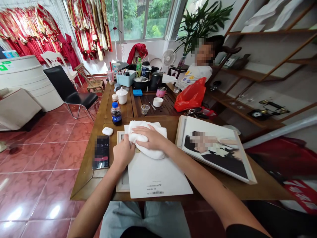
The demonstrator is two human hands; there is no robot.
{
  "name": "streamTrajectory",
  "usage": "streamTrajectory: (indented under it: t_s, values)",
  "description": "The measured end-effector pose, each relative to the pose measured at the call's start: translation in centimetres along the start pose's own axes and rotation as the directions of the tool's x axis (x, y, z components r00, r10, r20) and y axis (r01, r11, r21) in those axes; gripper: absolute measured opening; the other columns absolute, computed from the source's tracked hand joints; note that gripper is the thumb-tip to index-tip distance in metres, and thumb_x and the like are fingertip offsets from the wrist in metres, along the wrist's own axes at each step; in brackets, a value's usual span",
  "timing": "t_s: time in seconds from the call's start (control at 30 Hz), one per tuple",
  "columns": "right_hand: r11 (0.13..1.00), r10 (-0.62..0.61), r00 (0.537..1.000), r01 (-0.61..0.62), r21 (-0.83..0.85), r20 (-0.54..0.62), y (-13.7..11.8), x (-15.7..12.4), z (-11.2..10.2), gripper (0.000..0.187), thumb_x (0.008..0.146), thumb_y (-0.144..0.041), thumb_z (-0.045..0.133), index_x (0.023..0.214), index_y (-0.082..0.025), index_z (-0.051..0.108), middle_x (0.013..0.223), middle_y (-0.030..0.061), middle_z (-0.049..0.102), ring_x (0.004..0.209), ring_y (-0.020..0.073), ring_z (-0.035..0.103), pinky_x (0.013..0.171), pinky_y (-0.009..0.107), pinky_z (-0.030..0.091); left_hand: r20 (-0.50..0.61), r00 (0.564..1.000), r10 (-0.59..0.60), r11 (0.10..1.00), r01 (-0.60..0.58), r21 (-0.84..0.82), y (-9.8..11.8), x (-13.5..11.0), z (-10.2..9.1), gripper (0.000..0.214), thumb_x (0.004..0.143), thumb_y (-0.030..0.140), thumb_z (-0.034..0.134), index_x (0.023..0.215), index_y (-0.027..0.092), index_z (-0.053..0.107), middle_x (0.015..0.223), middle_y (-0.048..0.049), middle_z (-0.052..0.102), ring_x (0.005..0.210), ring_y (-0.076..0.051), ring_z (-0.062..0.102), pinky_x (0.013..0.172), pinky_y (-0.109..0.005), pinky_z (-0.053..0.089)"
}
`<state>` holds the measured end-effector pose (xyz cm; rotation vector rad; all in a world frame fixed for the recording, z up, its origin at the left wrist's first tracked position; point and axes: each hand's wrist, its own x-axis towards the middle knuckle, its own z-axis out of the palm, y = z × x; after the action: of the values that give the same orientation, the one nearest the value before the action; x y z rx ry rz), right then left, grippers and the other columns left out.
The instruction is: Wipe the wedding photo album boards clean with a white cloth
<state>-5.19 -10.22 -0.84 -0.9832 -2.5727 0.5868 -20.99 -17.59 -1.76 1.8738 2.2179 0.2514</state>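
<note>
A folded white cloth [158,153] lies bunched on a white board [158,178] with small print and a barcode at its near edge. My right hand [150,137] presses down on the cloth, its fingers stretched across the top and holding it. At the board's upper left, my left hand [123,152] is closed with fingers curled, touching the edge of the cloth; what it grips is hidden. Under the board, a pale frame [122,183] shows along the left side.
A framed photograph [215,148] lies at right. A phone [101,152], white earbud case [107,131] and dark drink bottle [116,114] stand left. Beyond are a lidded white cup [122,96], small bowl [158,101] and red plastic bag [192,97]. A person [198,72] sits beyond the table.
</note>
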Motion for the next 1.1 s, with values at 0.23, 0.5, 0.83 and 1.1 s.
streamTrajectory:
  t_s: [0.23, 0.5, 0.83, 1.1]
  values:
    - [0.983, 0.175, 0.979, -0.180, -0.041, -0.105, 4.0, -1.3, -1.7, 0.049, 0.091, -0.038, 0.054, 0.138, -0.026, 0.061, 0.151, 0.0098, 0.056, 0.144, 0.0331, 0.042, 0.120, 0.068, 0.016, -0.032, 0.999, -0.020, 1.000, 0.020, -0.007, 0.3, -0.1, 0.2, 0.042, 0.104, 0.045, 0.036, 0.136, 0.020, 0.048, 0.111, -0.0136, 0.076, 0.098, -0.031, 0.074, 0.077, -0.036, 0.050]
    - [0.987, 0.149, 0.987, -0.152, -0.059, -0.059, 2.2, -4.3, -1.6, 0.048, 0.090, -0.041, 0.056, 0.136, -0.029, 0.061, 0.152, 0.0063, 0.054, 0.145, 0.0321, 0.042, 0.120, 0.069, 0.015, -0.045, 0.998, -0.032, 0.999, 0.032, -0.009, 0.5, -0.3, 0.2, 0.044, 0.104, 0.045, 0.036, 0.137, 0.019, 0.048, 0.110, -0.0138, 0.076, 0.096, -0.032, 0.075, 0.076, -0.037, 0.051]
    - [0.986, 0.084, 0.996, -0.085, -0.142, -0.017, -1.1, -11.6, -0.9, 0.052, 0.091, -0.038, 0.053, 0.142, -0.029, 0.057, 0.154, 0.0078, 0.053, 0.144, 0.0336, 0.043, 0.119, 0.069, 0.021, -0.045, 0.998, -0.036, 0.999, 0.035, -0.014, 0.4, -0.4, 0.4, 0.041, 0.104, 0.045, 0.035, 0.136, 0.021, 0.046, 0.111, -0.0132, 0.076, 0.096, -0.030, 0.075, 0.078, -0.037, 0.051]
    - [0.991, 0.055, 0.998, -0.050, -0.127, 0.035, -3.0, -15.2, -0.5, 0.054, 0.089, -0.038, 0.057, 0.143, -0.032, 0.057, 0.155, 0.0061, 0.052, 0.144, 0.0347, 0.044, 0.119, 0.068, 0.021, -0.048, 0.998, -0.027, 0.999, 0.026, -0.023, 0.4, -0.3, 0.4, 0.042, 0.105, 0.044, 0.035, 0.137, 0.020, 0.046, 0.110, -0.0121, 0.076, 0.096, -0.030, 0.075, 0.078, -0.036, 0.050]
